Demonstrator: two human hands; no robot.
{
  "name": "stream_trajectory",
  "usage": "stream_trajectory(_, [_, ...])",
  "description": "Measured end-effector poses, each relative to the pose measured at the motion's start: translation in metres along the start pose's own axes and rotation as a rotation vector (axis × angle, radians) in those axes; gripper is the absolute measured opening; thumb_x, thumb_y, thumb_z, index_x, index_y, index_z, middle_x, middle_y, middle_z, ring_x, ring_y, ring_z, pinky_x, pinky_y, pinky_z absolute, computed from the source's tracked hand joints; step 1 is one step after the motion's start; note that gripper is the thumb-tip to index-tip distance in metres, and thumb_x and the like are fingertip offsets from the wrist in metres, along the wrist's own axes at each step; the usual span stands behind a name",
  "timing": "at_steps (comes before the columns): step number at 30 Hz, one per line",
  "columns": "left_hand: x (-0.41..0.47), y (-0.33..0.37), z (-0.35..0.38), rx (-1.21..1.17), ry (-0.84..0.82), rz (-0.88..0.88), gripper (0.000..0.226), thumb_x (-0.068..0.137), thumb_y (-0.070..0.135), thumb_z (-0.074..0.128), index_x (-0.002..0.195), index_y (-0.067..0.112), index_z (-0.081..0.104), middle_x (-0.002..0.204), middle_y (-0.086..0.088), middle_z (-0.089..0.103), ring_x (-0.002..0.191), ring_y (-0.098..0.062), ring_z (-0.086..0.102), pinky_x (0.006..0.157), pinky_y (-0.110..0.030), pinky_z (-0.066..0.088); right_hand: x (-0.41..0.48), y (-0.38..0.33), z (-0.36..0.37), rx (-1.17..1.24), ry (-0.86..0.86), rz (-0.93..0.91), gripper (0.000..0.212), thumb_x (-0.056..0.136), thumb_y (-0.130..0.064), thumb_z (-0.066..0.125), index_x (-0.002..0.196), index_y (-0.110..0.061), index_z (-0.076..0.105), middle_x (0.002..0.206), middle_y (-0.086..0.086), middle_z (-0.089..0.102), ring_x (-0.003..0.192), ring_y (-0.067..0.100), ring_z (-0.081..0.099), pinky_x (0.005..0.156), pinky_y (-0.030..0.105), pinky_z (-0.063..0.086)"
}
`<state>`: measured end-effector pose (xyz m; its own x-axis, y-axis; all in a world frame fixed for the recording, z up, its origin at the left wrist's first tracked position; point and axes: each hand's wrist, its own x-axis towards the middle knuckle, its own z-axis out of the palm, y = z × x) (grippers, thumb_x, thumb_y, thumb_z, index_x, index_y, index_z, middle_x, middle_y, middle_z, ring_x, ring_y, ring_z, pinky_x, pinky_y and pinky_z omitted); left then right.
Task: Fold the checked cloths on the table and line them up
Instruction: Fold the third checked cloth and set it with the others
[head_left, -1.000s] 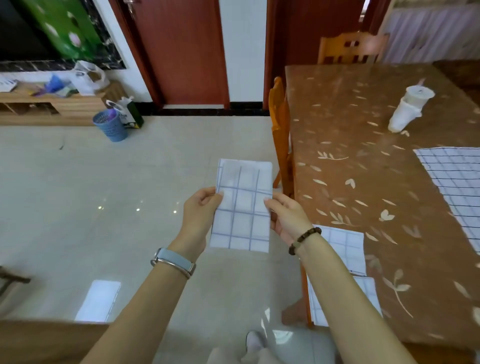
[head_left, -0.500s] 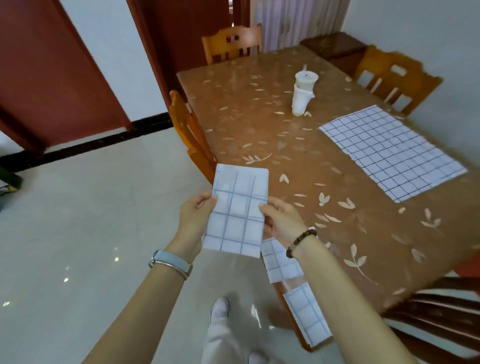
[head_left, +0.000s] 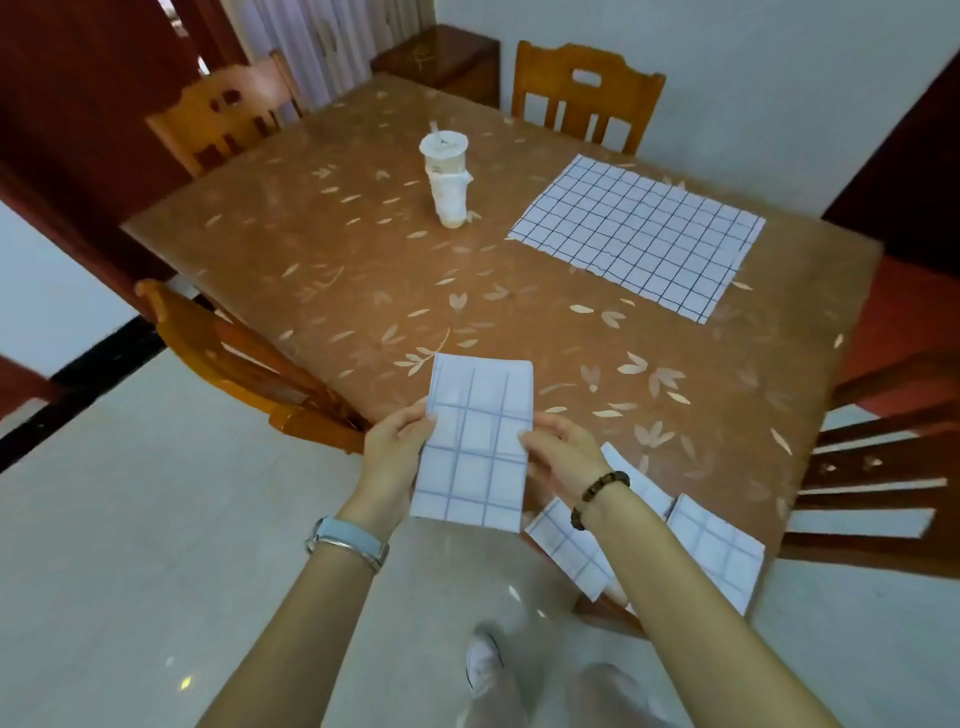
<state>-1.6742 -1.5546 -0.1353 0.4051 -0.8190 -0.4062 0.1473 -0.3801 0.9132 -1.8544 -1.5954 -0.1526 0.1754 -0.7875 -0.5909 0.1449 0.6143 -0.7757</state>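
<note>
Head view.
- The left hand (head_left: 397, 447) pinches the left edge of the held cloth (head_left: 475, 441), thumb on the front and fingers curled behind.
- The right hand (head_left: 561, 457) pinches the right edge of the same cloth the same way.
- The held cloth is a white, blue-checked cloth folded to a narrow upright rectangle. It is up in the air, over the edge of the table (head_left: 363, 270) nearest the person, and does not touch the top.
- The first folded cloth (head_left: 571, 551) lies at the table's near corner and hangs a little past the edge. It is partly hidden by the right forearm.
- The second folded cloth (head_left: 719, 551) lies just beside it on the same corner and also overhangs.
- A checked strip (head_left: 641, 480) shows behind the right wrist. I cannot tell whether it is a separate cloth.
- The spread cloth (head_left: 639, 234) lies flat and unfolded by the far right edge, well apart from the hands.
- The cup (head_left: 447, 176) is white and lidded and stands upright toward the far side, left of the spread cloth.
- There is a watch (head_left: 348, 540) on the left wrist and a bead bracelet (head_left: 597, 493) on the right.
- Chairs stand at the table: the left chair (head_left: 244, 364), the far-left chair (head_left: 228, 119), the far chair (head_left: 587, 98) and the right chair (head_left: 883, 467).
- A shoe (head_left: 483, 660) is on the tile floor below.
</note>
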Motion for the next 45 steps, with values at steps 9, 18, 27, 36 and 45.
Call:
stream_trajectory(9, [0.041,-0.018,0.025,0.141,-0.223,-0.072,0.011,0.097,0.000,0.052,0.094,0.002,0.062,0.056,0.025,0.064,0.053,0.006,0.061,0.044,-0.011,0.045,0.015,0.025,-0.020,0.044,0.201,0.055,0.019,0.091,0.002,0.054,0.102,-0.012,0.059,0.093,0.009,0.067,0.084,0.022,0.064,0.076,0.029,0.056])
stream_trajectory(18, [0.090,-0.064,0.051,0.209,-0.217,-0.206,0.010,0.092,0.006,0.063,0.090,0.015,0.068,0.078,0.008,0.066,0.066,-0.008,0.059,0.058,-0.021,0.048,0.046,0.039,-0.040,-0.045,0.343,0.131,0.016,0.091,0.006,0.052,0.093,-0.008,0.058,0.081,0.012,0.061,0.073,0.025,0.058,0.084,0.046,0.056])
stream_trajectory(27, [0.121,-0.090,0.067,0.342,-0.262,-0.198,0.028,0.089,-0.005,0.057,0.077,0.016,0.069,0.083,-0.008,0.058,0.064,-0.012,0.053,0.054,-0.019,0.043,0.085,0.056,-0.059,-0.089,0.410,0.262,0.013,0.087,-0.002,0.064,0.099,-0.007,0.060,0.087,0.015,0.068,0.077,0.029,0.067,0.077,0.042,0.059])
stream_trajectory(36, [0.126,-0.093,0.064,0.389,-0.234,-0.249,0.018,0.091,0.002,0.056,0.099,0.008,0.070,0.090,-0.009,0.070,0.076,-0.019,0.062,0.066,-0.028,0.051,0.081,0.046,-0.065,-0.084,0.362,0.340,0.014,0.096,-0.014,0.051,0.091,-0.010,0.063,0.085,0.013,0.070,0.066,0.026,0.067,0.062,0.034,0.059])
stream_trajectory(45, [0.115,-0.072,0.062,0.338,-0.069,-0.217,0.017,0.097,0.015,0.053,0.109,0.016,0.065,0.092,0.004,0.067,0.096,-0.018,0.063,0.087,-0.032,0.051,0.055,0.021,-0.071,0.055,0.298,0.246,0.034,0.099,-0.011,0.047,0.125,0.011,0.048,0.117,0.033,0.059,0.067,0.029,0.060,0.059,0.028,0.057])
